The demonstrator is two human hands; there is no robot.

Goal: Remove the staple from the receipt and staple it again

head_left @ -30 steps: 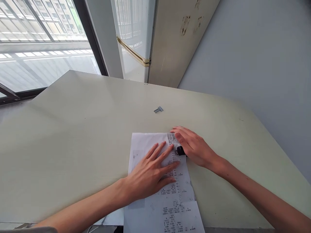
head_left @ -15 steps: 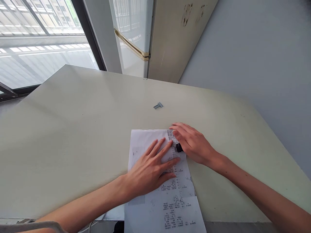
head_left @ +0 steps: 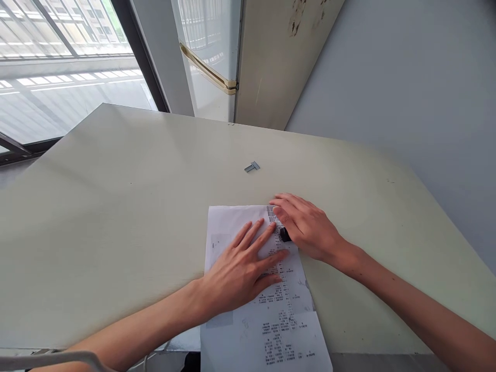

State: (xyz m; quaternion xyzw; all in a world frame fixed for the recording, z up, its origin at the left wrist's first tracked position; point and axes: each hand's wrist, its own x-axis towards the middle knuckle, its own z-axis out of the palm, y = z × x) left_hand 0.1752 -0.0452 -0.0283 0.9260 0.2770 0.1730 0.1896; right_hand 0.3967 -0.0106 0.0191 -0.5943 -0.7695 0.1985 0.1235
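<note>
My left hand point(head_left: 244, 266) lies flat with its fingers spread on a stack of printed paper sheets point(head_left: 248, 333), which hangs over the front edge of the table. At the stack's upper right edge, my right hand point(head_left: 308, 227) is curled over what looks like a black stapler point(head_left: 285, 235). Only its dark end shows beside the thumb; the palm and fingers cover the rest. The stapler's end sits over the printed part of the sheet. Beyond the paper, two short grey staple strips point(head_left: 252, 167) lie crossed in a T shape.
The pale table point(head_left: 116, 217) spreads around the paper on both sides. Behind it stand a fridge point(head_left: 211, 62) and a window point(head_left: 70, 62), with a grey wall point(head_left: 406, 77) at the right. A grey cable point(head_left: 70, 357) crosses the lower left corner.
The view has shifted very slightly. Both hands, the paper and the stapler keep nearly the same places relative to each other.
</note>
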